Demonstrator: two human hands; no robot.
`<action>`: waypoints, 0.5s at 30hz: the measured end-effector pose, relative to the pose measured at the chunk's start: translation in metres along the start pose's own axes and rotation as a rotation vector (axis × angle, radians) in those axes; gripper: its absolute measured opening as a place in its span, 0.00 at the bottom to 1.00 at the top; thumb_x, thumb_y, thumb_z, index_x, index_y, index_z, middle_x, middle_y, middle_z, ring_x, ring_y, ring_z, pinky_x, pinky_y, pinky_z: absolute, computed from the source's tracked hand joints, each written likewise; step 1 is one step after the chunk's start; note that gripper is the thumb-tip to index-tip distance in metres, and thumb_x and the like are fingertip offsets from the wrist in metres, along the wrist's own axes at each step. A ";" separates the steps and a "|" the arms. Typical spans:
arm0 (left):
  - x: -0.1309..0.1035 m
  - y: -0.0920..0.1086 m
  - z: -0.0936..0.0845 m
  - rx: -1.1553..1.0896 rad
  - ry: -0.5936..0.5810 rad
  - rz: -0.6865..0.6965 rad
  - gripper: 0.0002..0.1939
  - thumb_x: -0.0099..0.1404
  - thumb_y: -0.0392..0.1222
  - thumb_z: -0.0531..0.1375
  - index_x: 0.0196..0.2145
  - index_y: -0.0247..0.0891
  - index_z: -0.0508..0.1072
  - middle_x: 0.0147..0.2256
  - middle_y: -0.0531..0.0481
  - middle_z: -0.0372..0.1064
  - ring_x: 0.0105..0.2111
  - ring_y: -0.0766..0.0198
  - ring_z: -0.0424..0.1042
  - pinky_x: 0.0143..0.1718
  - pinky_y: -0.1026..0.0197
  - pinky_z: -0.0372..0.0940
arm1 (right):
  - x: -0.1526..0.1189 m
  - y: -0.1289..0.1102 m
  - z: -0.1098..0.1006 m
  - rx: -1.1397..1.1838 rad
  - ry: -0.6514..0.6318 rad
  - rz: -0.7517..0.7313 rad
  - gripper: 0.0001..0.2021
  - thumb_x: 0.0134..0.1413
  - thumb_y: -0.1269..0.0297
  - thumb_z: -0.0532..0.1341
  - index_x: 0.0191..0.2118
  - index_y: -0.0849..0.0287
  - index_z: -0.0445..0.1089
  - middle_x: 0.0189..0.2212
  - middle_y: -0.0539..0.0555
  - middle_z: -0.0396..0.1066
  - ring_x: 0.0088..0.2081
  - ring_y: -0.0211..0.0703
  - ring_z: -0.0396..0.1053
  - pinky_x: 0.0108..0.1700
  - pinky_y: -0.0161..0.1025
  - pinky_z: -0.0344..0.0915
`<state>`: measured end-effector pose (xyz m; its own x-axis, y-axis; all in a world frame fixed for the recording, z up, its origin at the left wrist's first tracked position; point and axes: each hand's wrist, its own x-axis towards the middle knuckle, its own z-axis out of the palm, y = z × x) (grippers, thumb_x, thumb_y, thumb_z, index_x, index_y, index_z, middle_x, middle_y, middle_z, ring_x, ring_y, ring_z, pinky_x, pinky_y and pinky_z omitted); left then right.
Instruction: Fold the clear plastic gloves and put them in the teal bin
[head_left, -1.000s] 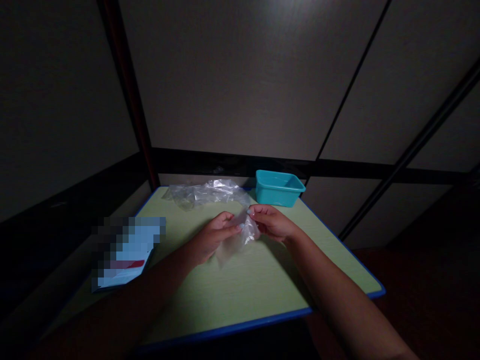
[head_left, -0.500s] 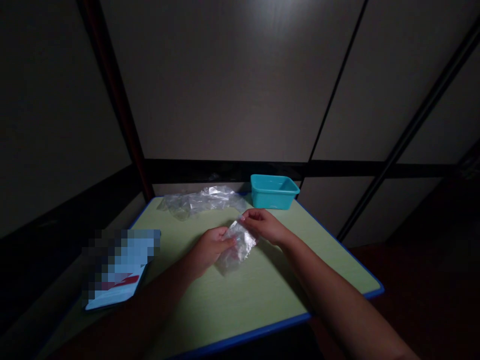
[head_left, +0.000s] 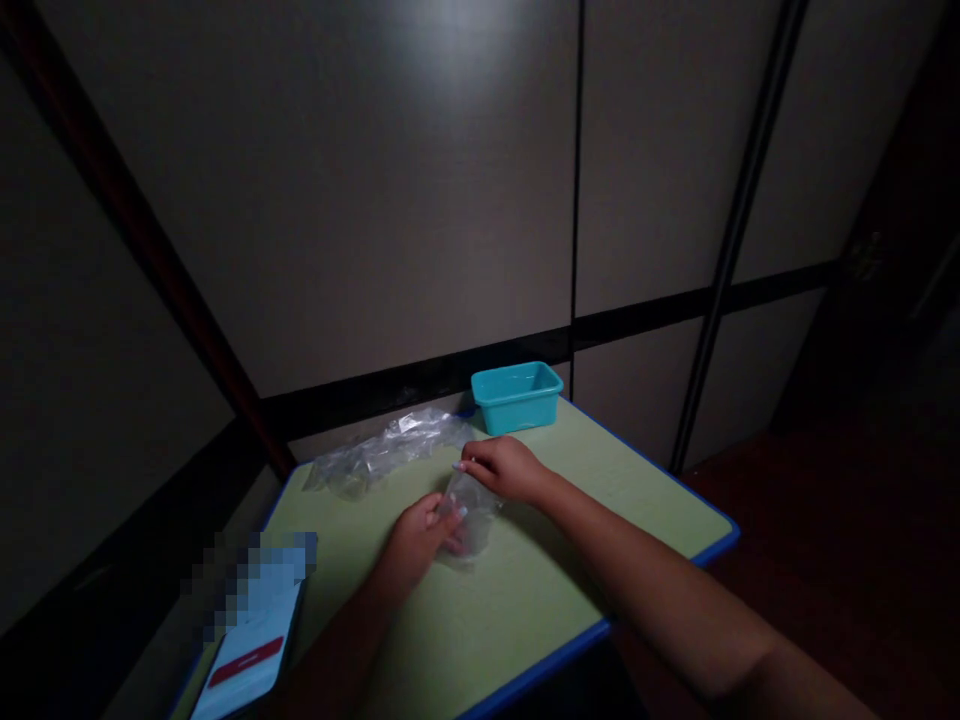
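Above the middle of the pale green, blue-edged table, crumpled clear plastic film is being pinched by the fingers of the right hand, far, and the left hand, nearer. Light, limp, slippery handling is being expected, favouring grips at its edges.

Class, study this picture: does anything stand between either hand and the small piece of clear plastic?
Nothing visible does. The right hand pinches the small piece of clear plastic near its top; the left hand's fingers show through it. The larger clear plastic lies farther back.
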<state>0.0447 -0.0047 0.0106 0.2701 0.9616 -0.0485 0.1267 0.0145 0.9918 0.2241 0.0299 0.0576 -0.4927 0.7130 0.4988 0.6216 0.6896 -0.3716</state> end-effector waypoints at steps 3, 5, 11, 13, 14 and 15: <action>0.001 0.006 -0.004 0.107 0.032 0.081 0.23 0.45 0.56 0.65 0.32 0.37 0.66 0.25 0.50 0.71 0.27 0.59 0.72 0.30 0.59 0.65 | 0.000 -0.003 -0.010 -0.180 0.023 -0.044 0.12 0.57 0.58 0.54 0.29 0.59 0.68 0.23 0.51 0.68 0.24 0.36 0.59 0.25 0.35 0.43; 0.004 0.013 -0.010 0.231 0.085 0.185 0.21 0.50 0.56 0.63 0.34 0.38 0.67 0.29 0.49 0.71 0.32 0.58 0.72 0.35 0.59 0.64 | -0.002 -0.003 -0.021 -0.258 0.057 -0.054 0.12 0.57 0.58 0.53 0.28 0.59 0.68 0.24 0.52 0.69 0.23 0.36 0.59 0.25 0.35 0.41; 0.049 0.043 -0.013 0.394 0.240 0.344 0.21 0.58 0.60 0.53 0.41 0.41 0.63 0.26 0.53 0.65 0.28 0.61 0.70 0.28 0.63 0.62 | -0.031 0.006 -0.065 -0.286 0.134 -0.024 0.13 0.58 0.60 0.53 0.28 0.59 0.68 0.23 0.51 0.68 0.23 0.35 0.59 0.26 0.34 0.44; 0.076 0.055 -0.004 0.511 0.299 0.296 0.19 0.62 0.56 0.50 0.45 0.42 0.61 0.25 0.55 0.64 0.23 0.63 0.68 0.23 0.65 0.60 | -0.047 0.011 -0.080 -0.280 0.142 -0.013 0.13 0.58 0.59 0.53 0.28 0.59 0.68 0.23 0.51 0.68 0.24 0.35 0.59 0.26 0.34 0.45; 0.092 0.061 0.002 0.579 0.354 0.241 0.17 0.64 0.54 0.49 0.46 0.43 0.61 0.26 0.54 0.64 0.24 0.63 0.68 0.24 0.64 0.60 | -0.054 0.012 -0.088 -0.282 0.144 -0.006 0.13 0.59 0.59 0.53 0.28 0.59 0.68 0.23 0.51 0.68 0.24 0.35 0.59 0.26 0.34 0.45; 0.107 0.067 0.008 0.589 0.384 0.206 0.17 0.64 0.53 0.49 0.46 0.43 0.62 0.28 0.53 0.66 0.25 0.62 0.69 0.25 0.64 0.60 | -0.062 0.013 -0.095 -0.290 0.141 0.001 0.13 0.59 0.59 0.53 0.28 0.59 0.68 0.23 0.51 0.68 0.24 0.35 0.59 0.26 0.34 0.45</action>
<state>0.0892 0.0969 0.0706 0.0041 0.9588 0.2841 0.6307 -0.2230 0.7433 0.3207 -0.0174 0.0966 -0.4149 0.6752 0.6099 0.7798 0.6092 -0.1439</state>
